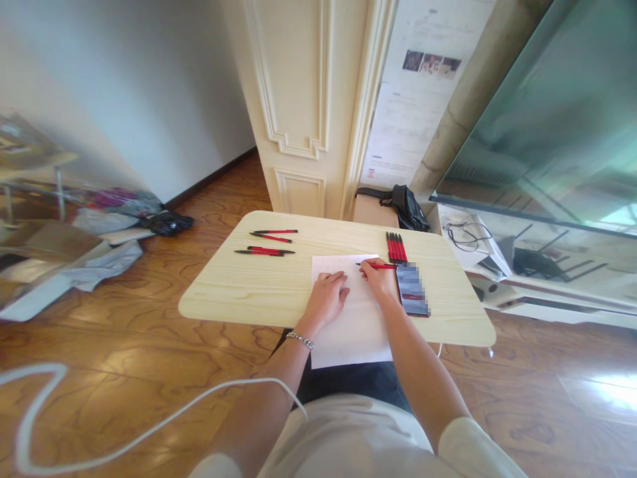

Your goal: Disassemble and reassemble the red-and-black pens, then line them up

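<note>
Head view: right hand (377, 279) at the upper right of a white sheet (365, 325) on the pale tabletop (239, 285). Its fingers (367, 268) are closed in a writing grip around a red-and-black pen (386, 266); thumb and forefinger meet close behind the dark front end, with little gap between them. Whether the tip touches the sheet, cannot tell.

Held pen: long axis runs crosswise, nearly level in the view, dark point toward the person's left, rear end toward the right. The front end projects past the fingertips over the sheet; the body passes across the hand, and the rear end reaches the top left corner of the phone (414, 292).

Left hand (326, 295): laid palm down on the left part of the sheet, fingers extended and released, lying close together and directed away from the body, thumb set apart toward the right. No object seen in its grasp. Held pen lies to the right of this hand, slightly farther out.

Sheet's near edge overhangs the tabletop. A row of pens (397, 247) lies side by side just beyond the phone, axes running away from the person. Four loose pens (267, 251) lie crosswise in two pairs at far left, well apart from both hands.
</note>
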{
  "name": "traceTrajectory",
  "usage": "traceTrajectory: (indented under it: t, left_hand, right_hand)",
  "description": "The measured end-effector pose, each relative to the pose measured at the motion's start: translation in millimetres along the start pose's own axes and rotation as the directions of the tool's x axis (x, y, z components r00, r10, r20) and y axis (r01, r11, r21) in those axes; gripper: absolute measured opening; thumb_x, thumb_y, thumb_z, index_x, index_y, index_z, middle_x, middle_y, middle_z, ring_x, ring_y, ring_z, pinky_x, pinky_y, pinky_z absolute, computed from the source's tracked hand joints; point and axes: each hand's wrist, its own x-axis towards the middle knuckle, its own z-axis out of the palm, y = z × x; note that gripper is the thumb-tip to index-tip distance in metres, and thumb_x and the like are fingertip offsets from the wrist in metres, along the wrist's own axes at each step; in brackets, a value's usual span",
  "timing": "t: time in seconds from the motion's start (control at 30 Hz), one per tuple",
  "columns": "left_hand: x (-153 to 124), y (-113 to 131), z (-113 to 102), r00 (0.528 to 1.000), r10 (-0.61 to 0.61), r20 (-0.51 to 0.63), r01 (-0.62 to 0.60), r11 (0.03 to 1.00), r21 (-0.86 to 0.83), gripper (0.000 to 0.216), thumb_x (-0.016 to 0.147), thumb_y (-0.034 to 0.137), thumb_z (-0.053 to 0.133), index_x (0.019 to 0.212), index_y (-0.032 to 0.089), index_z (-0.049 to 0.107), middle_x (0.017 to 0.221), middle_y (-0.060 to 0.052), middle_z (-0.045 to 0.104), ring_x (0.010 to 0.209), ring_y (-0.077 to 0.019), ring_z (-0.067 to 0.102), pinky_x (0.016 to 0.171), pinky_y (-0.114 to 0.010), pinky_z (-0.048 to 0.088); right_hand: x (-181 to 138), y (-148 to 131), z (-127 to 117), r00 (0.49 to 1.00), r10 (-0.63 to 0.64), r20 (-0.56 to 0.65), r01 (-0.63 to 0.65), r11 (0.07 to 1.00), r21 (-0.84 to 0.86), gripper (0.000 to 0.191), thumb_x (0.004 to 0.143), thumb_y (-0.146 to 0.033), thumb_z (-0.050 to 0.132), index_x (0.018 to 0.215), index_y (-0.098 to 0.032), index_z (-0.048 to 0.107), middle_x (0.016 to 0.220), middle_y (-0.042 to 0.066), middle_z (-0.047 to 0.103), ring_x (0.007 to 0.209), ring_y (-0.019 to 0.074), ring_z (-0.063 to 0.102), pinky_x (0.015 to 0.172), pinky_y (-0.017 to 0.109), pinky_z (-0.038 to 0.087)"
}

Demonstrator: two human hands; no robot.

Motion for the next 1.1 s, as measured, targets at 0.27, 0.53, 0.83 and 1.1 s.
traceTrajectory:
  t: [0.27, 0.53, 0.83, 1.1]
  left_hand:
    - [0, 0, 0, 1.000, 0.000, -0.004, -0.001, 1.000, -0.011, 0.033, 0.089, 0.025, 0.050, 0.120, 0.019, 0.059, 0.129, -0.007, 0.057, 0.110, -0.0250, 0.049, 0.099, -0.040, 0.038]
    - [1, -1, 1, 1.000, 0.011, -0.001, -0.011, 1.000, -0.018, 0.034, 0.090, 0.025, 0.049, 0.122, 0.017, 0.058, 0.130, -0.008, 0.056, 0.112, -0.0249, 0.048, 0.099, -0.039, 0.038]
    - [0, 0, 1, 1.000, -0.002, 0.002, 0.002, 1.000, -0.029, 0.033, 0.089, 0.024, 0.049, 0.121, 0.019, 0.059, 0.131, -0.007, 0.056, 0.113, -0.0250, 0.049, 0.100, -0.041, 0.037]
    - [1, -3, 4, 0.999, 0.019, -0.027, -0.019, 1.000, 0.001, 0.033, 0.089, 0.025, 0.051, 0.119, 0.018, 0.060, 0.128, -0.008, 0.058, 0.109, -0.0246, 0.050, 0.098, -0.039, 0.039]
  right_hand:
    - [-1, -7, 0, 0.999, 0.013, -0.036, -0.017, 0.993, -0.118, 0.017, 0.068, -0.033, 0.057, 0.068, -0.018, 0.065, 0.061, 0.002, 0.067, 0.054, 0.0146, 0.058, 0.049, 0.023, 0.041]
    - [1, 1, 6, 0.998, -0.005, -0.057, -0.006, 0.982, -0.191, 0.016, 0.068, -0.031, 0.055, 0.067, -0.018, 0.065, 0.058, 0.001, 0.066, 0.052, 0.0150, 0.058, 0.049, 0.024, 0.040]
    - [4, 1, 9, 0.994, 0.014, -0.112, -0.037, 0.978, -0.203, 0.016, 0.067, -0.029, 0.053, 0.064, -0.018, 0.064, 0.057, 0.002, 0.066, 0.053, 0.0165, 0.059, 0.048, 0.025, 0.040]
    - [1, -5, -1, 0.993, 0.095, -0.067, -0.086, 0.987, 0.134, 0.017, 0.067, -0.035, 0.063, 0.069, -0.018, 0.063, 0.059, 0.002, 0.065, 0.048, 0.0127, 0.054, 0.042, 0.022, 0.037]
